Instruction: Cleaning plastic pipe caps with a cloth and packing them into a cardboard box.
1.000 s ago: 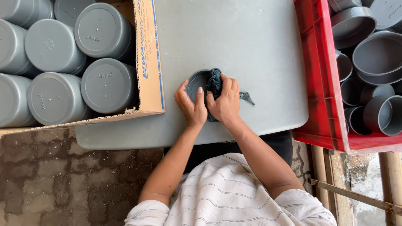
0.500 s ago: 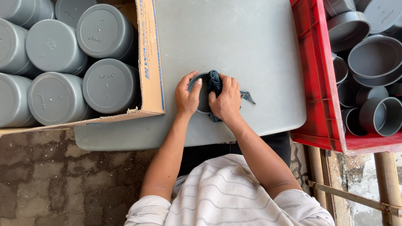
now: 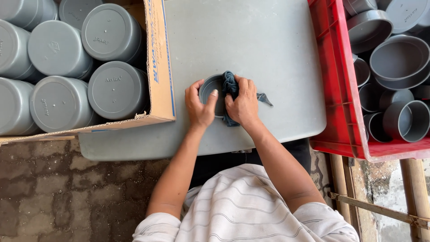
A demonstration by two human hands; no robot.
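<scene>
at the middle of a grey bench [image 3: 268, 49], seen from above, two bare hands work on one grey plastic cap [image 3: 209, 89] that sits open side up on the bench top. left hand [image 3: 200, 106] curls around the cap's near-left rim, thumb laid over the edge into the hollow, so it holds the cap steady. right hand [image 3: 243, 104] is closed on a dark blue cloth [image 3: 230, 85], pressing it against the cap's right side; a corner of the cloth pokes out to the right on the bench. both hands and the cloth hide most of the cap: only the far-left arc of the rim and part of the inner floor show, and its outer wall cannot be made out.

to the left, touching the bench's left part, an open cardboard box [image 3: 160, 67] holds rows of grey caps [image 3: 117, 89] packed closed side up; the box runs off the top and left edges, so its full count is cut off. to the right, a red crate [image 3: 333, 89] overlaps the bench's right edge and holds loose grey caps [image 3: 401, 56] lying at mixed angles, mostly open side up, several cropped by the frame. below, the person's forearms lead to a white striped shirt [image 3: 246, 210], which covers the bench's near edge at the centre. brick paving [image 3: 49, 192] shows at lower left, and wooden poles [image 3: 414, 188] at lower right.
</scene>
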